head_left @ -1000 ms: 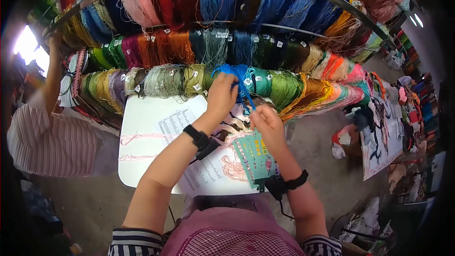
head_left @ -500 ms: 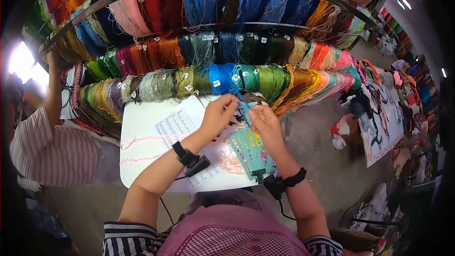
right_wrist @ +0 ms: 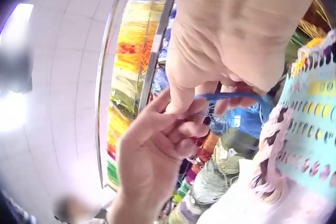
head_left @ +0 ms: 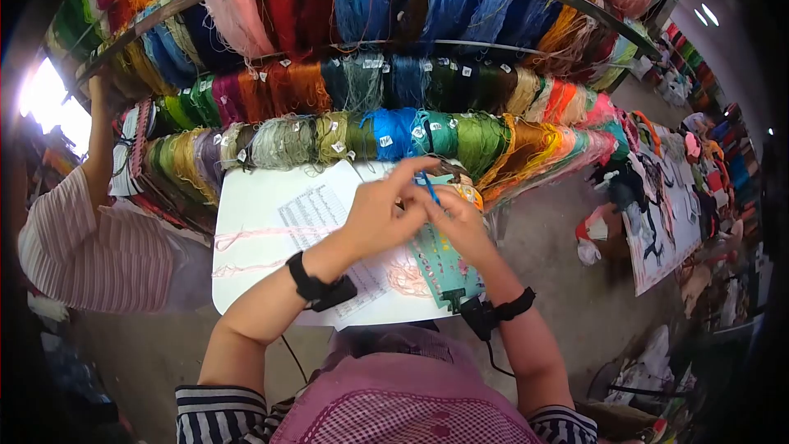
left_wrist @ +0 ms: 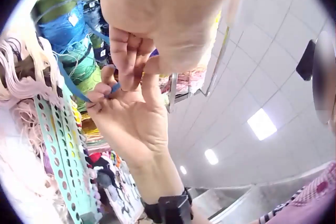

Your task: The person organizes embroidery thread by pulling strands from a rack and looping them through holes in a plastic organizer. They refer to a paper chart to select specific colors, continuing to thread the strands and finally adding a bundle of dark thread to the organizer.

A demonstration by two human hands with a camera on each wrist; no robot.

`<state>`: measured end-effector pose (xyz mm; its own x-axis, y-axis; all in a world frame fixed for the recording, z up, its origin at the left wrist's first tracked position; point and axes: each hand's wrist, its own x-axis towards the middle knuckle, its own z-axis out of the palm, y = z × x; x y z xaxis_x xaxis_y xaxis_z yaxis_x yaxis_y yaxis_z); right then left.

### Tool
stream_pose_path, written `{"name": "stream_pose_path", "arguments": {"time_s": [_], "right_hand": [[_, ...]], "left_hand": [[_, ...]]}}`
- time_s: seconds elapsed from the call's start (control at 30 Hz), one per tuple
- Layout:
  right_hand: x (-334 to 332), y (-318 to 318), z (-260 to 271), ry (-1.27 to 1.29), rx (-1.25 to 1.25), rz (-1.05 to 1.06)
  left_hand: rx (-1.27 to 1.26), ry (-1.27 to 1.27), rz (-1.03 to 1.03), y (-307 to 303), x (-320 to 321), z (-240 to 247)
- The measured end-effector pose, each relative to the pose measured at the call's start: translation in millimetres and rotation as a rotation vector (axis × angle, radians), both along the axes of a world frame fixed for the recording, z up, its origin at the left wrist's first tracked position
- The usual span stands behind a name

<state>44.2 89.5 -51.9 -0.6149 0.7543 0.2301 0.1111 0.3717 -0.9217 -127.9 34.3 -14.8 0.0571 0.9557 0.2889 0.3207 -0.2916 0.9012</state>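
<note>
Both hands meet above the white table (head_left: 246,205), in front of a blue hank of thread (head_left: 396,133) on the rack. My right hand (head_left: 464,226) pinches a blue thread strand (right_wrist: 231,96) between curled fingers and thumb. My left hand (head_left: 378,212) reaches across to the right fingertips, its own fingers bent at the same strand, a bit of blue showing between them in the left wrist view. The strand's loose length (left_wrist: 72,85) hangs beside the right hand. Under the hands lies a green punched thread card (head_left: 431,259) with pale pink threads (head_left: 404,277) next to it.
Printed sheets (head_left: 316,210) and pink strands (head_left: 255,238) lie on the table. Rows of tagged colored hanks (head_left: 283,141) hang on metal rails behind it. Another person (head_left: 90,238) stands at the left. A second white table (head_left: 670,226) with threads stands at the right.
My left hand has come away from the blue hank, down toward me, and now overlaps the right hand. The blue strand has come along, held over the table.
</note>
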Motion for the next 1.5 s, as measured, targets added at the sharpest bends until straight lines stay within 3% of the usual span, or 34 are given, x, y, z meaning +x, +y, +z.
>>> {"name": "stream_pose_path", "arguments": {"time_s": [0.07, 0.13, 0.17, 0.23, 0.27, 0.33, 0.4, 0.5, 0.53, 0.57, 0.6, 0.63, 0.67, 0.7, 0.73, 0.77, 0.8, 0.83, 0.87, 0.9, 0.97, 1.03, 1.17, 1.23, 1.27, 1.33, 1.5], "right_hand": [[5, -3, 6, -0.009, 0.030, -0.003], [18, -5, 3, -0.076, -0.129, -0.099], [26, -6, 2, -0.122, -0.070, -0.097], [44, -24, 10, -0.151, -0.073, -0.154], [53, -36, 14, -0.174, -0.077, -0.208], [92, -59, 12, -0.069, -0.082, -0.353], [148, -72, 20, -0.261, -0.187, -0.579], [272, -91, -7, -0.117, -0.477, -0.802], [318, -101, -15, -0.199, -0.552, -1.047], [399, -118, -53, -0.248, -0.237, -1.101], [499, -146, -90, -0.523, -0.016, -1.237], [543, -181, -98, -0.430, -0.013, -1.537], [616, -222, -123, -0.352, 0.116, -1.657], [607, -240, -102, -0.146, -0.009, -1.807], [599, -260, -84, 0.073, -0.143, -1.944], [596, -260, -85, 0.070, -0.153, -1.945], [594, -259, -85, 0.256, -0.435, -1.774], [590, -257, -84, 0.432, -0.697, -1.575], [558, -234, -89, 0.512, -0.708, -1.584], [544, -219, -103, 0.491, -0.711, -1.477], [490, -176, -117, 0.421, -0.751, -1.497], [433, -135, -113, 0.386, -0.789, -1.278], [319, -67, -80, 0.263, -0.756, -1.055], [289, -43, -78, 0.216, -0.690, -0.916], [273, -33, -72, 0.215, -0.691, -0.914], [238, -15, -54, 0.185, -0.686, -0.740], [160, 16, -23, 0.171, -0.680, -0.494]], "left_hand": [[-0.031, -0.291, -0.067, 34, -10, -15], [-0.064, -0.276, 0.083, 76, -33, -29], [-0.064, -0.275, 0.078, 96, -38, -47], [0.325, 0.439, 0.183, 124, -43, -75], [0.322, 0.439, 0.182, 128, -48, -80], [0.222, 0.702, 0.118, 128, -58, -77], [0.212, 0.711, 0.095, 127, -61, -79], [0.263, 0.690, 0.077, 129, -66, -85], [0.249, 0.659, 0.076, 128, -67, -83], [0.234, 0.626, 0.078, 128, -68, -81], [0.229, 0.624, 0.077, 127, -70, -81], [0.217, 0.533, 0.137, 126, -72, -80], [0.203, 0.442, 0.200, 126, -72, -78], [0.319, 0.435, 0.337, 124, -68, -78], [0.315, 0.441, 0.338, 119, -61, -73], [0.226, 0.512, 0.423, 112, -52, -64], [0.134, 0.581, 0.505, 110, -44, -61], [0.272, 0.582, 0.580, 118, -38, -78], [0.265, 0.582, 0.575, 121, -34, -86], [0.237, 0.614, 0.638, 124, -31, -91], [0.215, 0.650, 0.702, 128, -27, -92], [0.181, 0.711, 0.748, 127, -25, -93], [0.079, 0.640, 0.758, 123, -19, -87], [-0.060, 0.415, 0.707, 126, -24, -85], [-0.061, 0.415, 0.709, 127, -29, -90], [-0.040, 0.144, 0.584, 129, -42, -105], [-0.108, -0.146, 0.473, 126, -49, -106]]}}
